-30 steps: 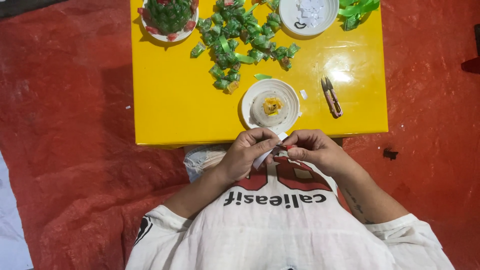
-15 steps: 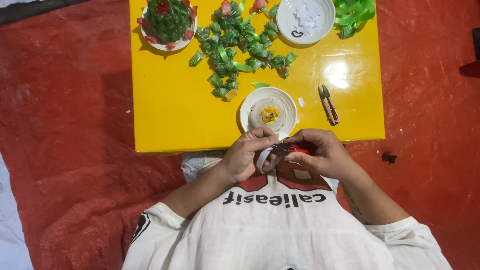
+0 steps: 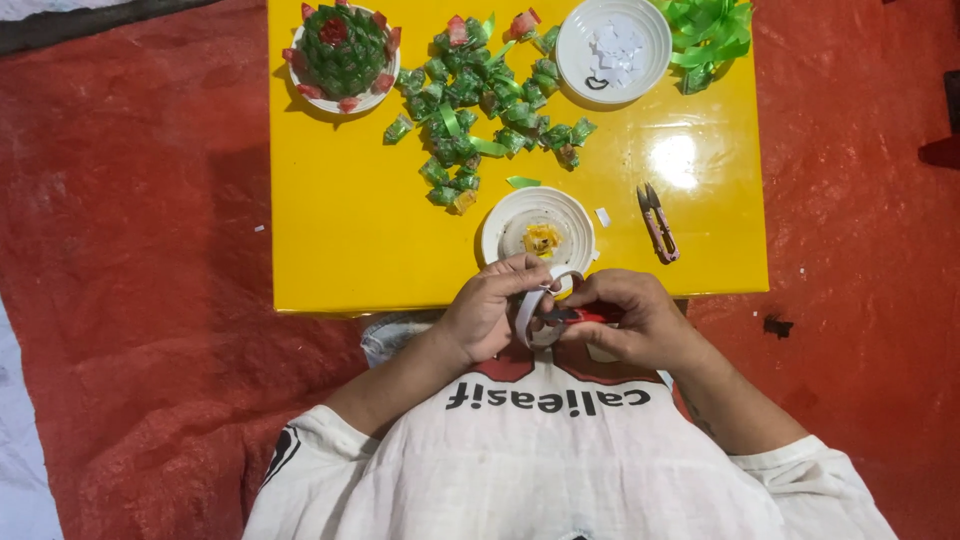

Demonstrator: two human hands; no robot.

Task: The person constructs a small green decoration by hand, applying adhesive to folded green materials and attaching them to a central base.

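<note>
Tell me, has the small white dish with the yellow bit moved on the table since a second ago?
No. The white dish keeps its place near the yellow table's front edge, left of the snips; only the camera shifted.

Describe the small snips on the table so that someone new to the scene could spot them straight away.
Start at the yellow table and go to its near right part. The snips lie flat there, right of the white plate with yellow bits and just beyond the right hand. They are the only slim reddish-brown, two-pronged tool, and they lie apart from the green folded pieces.
</note>
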